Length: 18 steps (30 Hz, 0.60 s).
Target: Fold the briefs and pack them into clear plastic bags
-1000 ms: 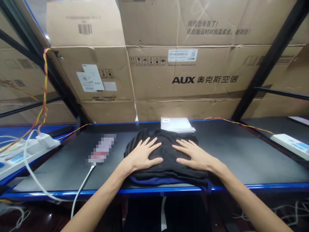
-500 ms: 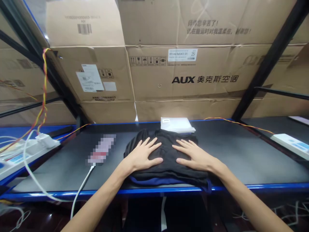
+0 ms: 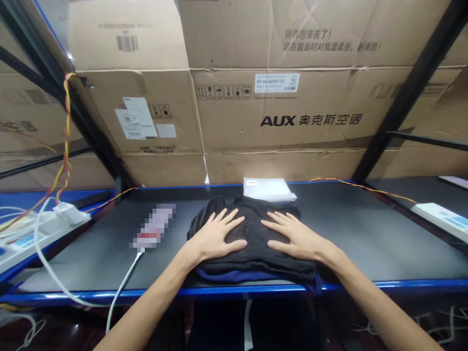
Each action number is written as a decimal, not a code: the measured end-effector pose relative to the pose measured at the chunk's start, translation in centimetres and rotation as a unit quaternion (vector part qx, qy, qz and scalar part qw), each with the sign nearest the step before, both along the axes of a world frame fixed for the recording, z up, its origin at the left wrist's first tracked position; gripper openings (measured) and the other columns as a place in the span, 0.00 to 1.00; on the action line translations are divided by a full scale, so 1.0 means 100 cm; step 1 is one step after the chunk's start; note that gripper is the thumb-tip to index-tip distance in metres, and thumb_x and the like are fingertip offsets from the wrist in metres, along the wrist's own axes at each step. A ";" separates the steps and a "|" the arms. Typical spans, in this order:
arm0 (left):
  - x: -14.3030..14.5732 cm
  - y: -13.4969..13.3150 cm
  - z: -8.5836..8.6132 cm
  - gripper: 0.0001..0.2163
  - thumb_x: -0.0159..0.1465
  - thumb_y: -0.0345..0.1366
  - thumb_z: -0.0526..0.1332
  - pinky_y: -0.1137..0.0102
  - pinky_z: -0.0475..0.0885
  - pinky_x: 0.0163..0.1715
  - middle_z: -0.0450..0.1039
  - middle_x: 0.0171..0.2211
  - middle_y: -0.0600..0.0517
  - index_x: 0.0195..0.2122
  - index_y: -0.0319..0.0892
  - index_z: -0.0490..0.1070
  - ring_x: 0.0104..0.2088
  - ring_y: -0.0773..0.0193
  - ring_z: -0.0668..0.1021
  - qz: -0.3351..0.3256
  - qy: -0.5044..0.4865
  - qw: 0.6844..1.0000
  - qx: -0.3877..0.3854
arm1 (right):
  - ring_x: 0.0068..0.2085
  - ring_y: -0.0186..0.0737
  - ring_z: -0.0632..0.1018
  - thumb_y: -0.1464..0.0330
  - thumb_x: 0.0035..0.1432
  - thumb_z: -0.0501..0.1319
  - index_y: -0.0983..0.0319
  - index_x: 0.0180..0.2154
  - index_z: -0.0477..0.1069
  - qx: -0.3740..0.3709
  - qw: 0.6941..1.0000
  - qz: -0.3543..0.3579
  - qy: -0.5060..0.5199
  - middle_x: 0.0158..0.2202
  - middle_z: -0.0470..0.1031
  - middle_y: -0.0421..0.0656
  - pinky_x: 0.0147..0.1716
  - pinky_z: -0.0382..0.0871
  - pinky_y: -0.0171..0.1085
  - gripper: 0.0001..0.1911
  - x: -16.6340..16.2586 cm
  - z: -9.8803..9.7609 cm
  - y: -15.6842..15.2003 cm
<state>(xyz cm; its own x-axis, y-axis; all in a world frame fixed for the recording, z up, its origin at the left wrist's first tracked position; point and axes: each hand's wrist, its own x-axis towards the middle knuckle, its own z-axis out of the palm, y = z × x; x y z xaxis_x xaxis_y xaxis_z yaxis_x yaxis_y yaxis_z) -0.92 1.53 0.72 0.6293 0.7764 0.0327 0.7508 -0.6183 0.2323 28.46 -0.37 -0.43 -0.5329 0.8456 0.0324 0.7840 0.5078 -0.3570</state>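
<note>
A pile of folded black clothing point(image 3: 253, 246) lies on the dark worktop point(image 3: 365, 239) near its front edge, with a dark blue garment point(image 3: 234, 275) showing underneath. My left hand point(image 3: 215, 234) rests flat on the left half of the pile, fingers spread. On the right half my right hand point(image 3: 294, 235) lies flat in the same way. Neither hand holds anything.
A white plastic packet point(image 3: 268, 189) lies just behind the pile. A blurred phone-like object point(image 3: 154, 226) with a white cable point(image 3: 122, 285) sits to the left. Power strips stand at far left point(image 3: 40, 229) and far right point(image 3: 440, 218). Cardboard boxes point(image 3: 278, 112) wall the back.
</note>
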 end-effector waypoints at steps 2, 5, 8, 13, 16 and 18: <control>0.000 0.000 0.001 0.34 0.63 0.63 0.50 0.40 0.48 0.64 0.42 0.71 0.52 0.68 0.58 0.50 0.69 0.40 0.48 0.000 -0.003 1.000 -0.003 | 0.70 0.53 0.47 0.43 0.61 0.53 0.47 0.66 0.54 0.000 1.000 0.002 0.002 0.71 0.44 0.43 0.67 0.39 0.58 0.35 0.001 0.000 0.000; 0.000 -0.001 0.002 0.34 0.63 0.64 0.51 0.40 0.47 0.64 0.41 0.71 0.53 0.68 0.58 0.50 0.69 0.41 0.48 0.003 -0.008 1.000 -0.010 | 0.70 0.54 0.48 0.44 0.61 0.54 0.46 0.66 0.54 0.002 1.000 0.005 0.006 0.71 0.45 0.42 0.67 0.40 0.58 0.35 0.001 0.000 0.001; 0.000 -0.001 0.002 0.34 0.63 0.63 0.52 0.41 0.46 0.64 0.42 0.71 0.52 0.68 0.57 0.52 0.69 0.41 0.48 0.011 -0.019 1.000 -0.021 | 0.70 0.54 0.49 0.45 0.62 0.53 0.48 0.66 0.55 0.008 1.000 0.002 0.008 0.70 0.46 0.44 0.66 0.40 0.58 0.34 0.000 0.000 0.000; -0.002 0.004 0.011 0.29 0.66 0.60 0.50 0.51 0.52 0.66 0.54 0.68 0.50 0.64 0.52 0.62 0.67 0.49 0.59 0.047 -0.072 0.996 -0.025 | 0.67 0.52 0.58 0.49 0.66 0.52 0.51 0.62 0.63 0.040 0.998 -0.013 0.052 0.67 0.58 0.45 0.65 0.49 0.57 0.28 -0.001 -0.001 0.002; 0.000 0.015 0.023 0.25 0.68 0.56 0.50 0.61 0.64 0.60 0.70 0.59 0.50 0.58 0.48 0.70 0.58 0.54 0.72 0.088 -0.113 0.990 0.011 | 0.62 0.50 0.68 0.54 0.66 0.54 0.55 0.56 0.72 0.095 0.990 -0.038 0.096 0.60 0.70 0.46 0.61 0.62 0.51 0.22 0.003 0.001 0.013; 0.002 0.028 0.030 0.22 0.68 0.54 0.52 0.64 0.71 0.51 0.76 0.51 0.51 0.53 0.47 0.74 0.49 0.55 0.78 0.108 -0.122 0.986 0.032 | 0.57 0.49 0.74 0.58 0.65 0.55 0.57 0.51 0.76 0.141 0.982 -0.066 0.112 0.53 0.76 0.45 0.58 0.66 0.48 0.19 0.009 0.003 0.026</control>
